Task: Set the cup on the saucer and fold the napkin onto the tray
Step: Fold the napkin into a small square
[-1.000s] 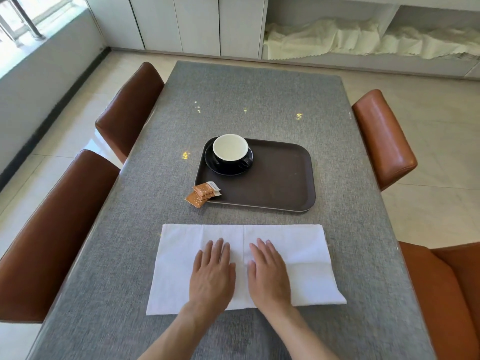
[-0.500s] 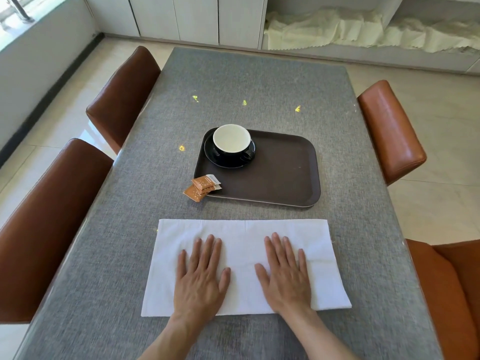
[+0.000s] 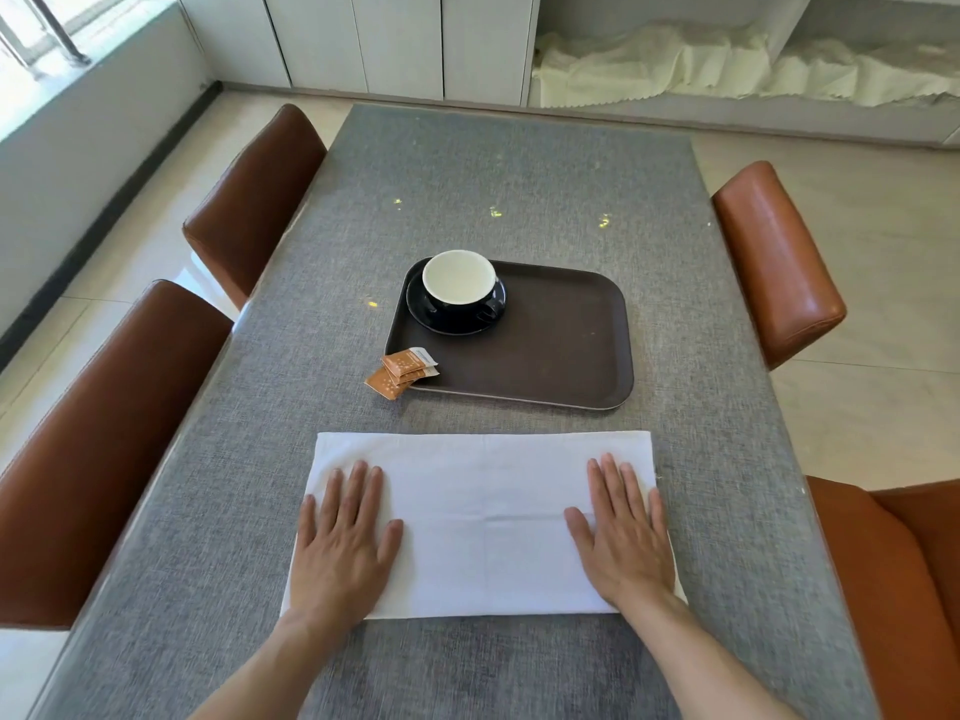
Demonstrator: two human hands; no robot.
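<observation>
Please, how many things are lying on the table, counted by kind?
White-lined black ceramic cup: 1
Round black saucer: 1
Dark brown rectangular plastic tray: 1
White paper napkin: 1
Orange sachets: 3, as far as visible
Total: 7

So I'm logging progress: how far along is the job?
Done: the cup sits on the saucer, on the tray. In hand: left hand and right hand press flat on the napkin, which lies on the table. Left: finishing the fold and moving it onto the tray.
</observation>
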